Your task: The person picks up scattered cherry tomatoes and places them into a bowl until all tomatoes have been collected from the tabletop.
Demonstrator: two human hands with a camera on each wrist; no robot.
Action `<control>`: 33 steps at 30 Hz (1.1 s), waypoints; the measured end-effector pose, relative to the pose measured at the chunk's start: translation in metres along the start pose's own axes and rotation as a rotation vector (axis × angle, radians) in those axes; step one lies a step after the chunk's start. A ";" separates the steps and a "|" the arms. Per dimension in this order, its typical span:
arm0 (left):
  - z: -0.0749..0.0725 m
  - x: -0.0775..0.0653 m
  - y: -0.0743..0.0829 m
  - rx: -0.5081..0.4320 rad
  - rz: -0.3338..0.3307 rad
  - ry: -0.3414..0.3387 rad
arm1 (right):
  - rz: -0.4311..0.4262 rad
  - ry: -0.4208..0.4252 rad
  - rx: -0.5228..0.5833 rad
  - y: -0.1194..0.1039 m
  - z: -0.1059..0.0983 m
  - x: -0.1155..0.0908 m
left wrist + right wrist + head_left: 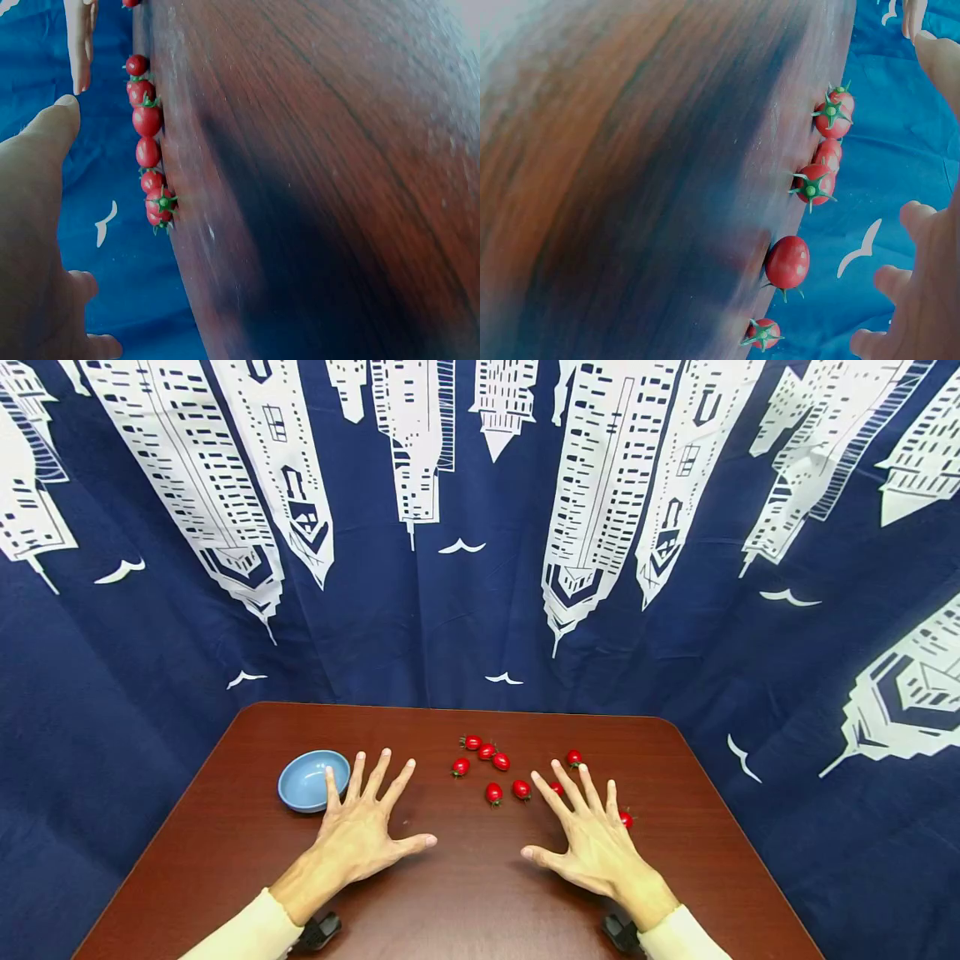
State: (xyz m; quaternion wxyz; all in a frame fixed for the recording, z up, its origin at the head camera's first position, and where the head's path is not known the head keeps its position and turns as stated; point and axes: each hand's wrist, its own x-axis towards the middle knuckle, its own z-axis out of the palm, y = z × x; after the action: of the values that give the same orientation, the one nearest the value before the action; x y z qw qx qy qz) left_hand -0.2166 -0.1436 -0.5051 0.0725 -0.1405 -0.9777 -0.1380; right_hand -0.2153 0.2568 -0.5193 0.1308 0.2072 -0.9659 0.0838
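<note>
My left hand (356, 835) is spread wide above the table, fingers straight, holding nothing. Its little finger overlaps the rim of a shallow blue bowl (303, 787) in the head view. My right hand (592, 843), also spread with straight fingers and nothing in its grasp, is over the right side. Several red cherry tomatoes with green stems lie on the wood: a loose group at the middle back, including one tomato (461, 767), and others near my right fingertips, such as one tomato (574, 758). Another tomato (626, 820) is partly hidden by the right little finger.
The brown wooden table (465, 893) has rounded far corners. Behind and around it hangs a dark blue cloth (450, 635) printed with white buildings and birds. A black wrist strap (318, 933) shows at the left cuff, and a similar strap (622, 933) at the right.
</note>
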 end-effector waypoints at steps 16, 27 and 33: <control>-0.007 -0.004 -0.028 -0.003 -0.050 0.060 | -0.068 0.040 -0.007 -0.008 -0.001 0.011; -0.021 -0.002 -0.057 -0.040 -0.116 0.097 | -0.100 0.022 -0.012 -0.019 -0.002 0.018; -0.026 -0.005 -0.082 -0.089 -0.178 0.083 | -0.111 -0.002 0.006 -0.026 0.000 0.023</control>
State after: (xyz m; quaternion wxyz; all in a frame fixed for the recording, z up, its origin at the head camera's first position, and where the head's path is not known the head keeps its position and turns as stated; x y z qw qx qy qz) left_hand -0.2336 -0.2282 -0.5020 0.0939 -0.0505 -0.9754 -0.1927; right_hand -0.2244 0.2248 -0.5100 0.1338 0.2610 -0.9527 0.0794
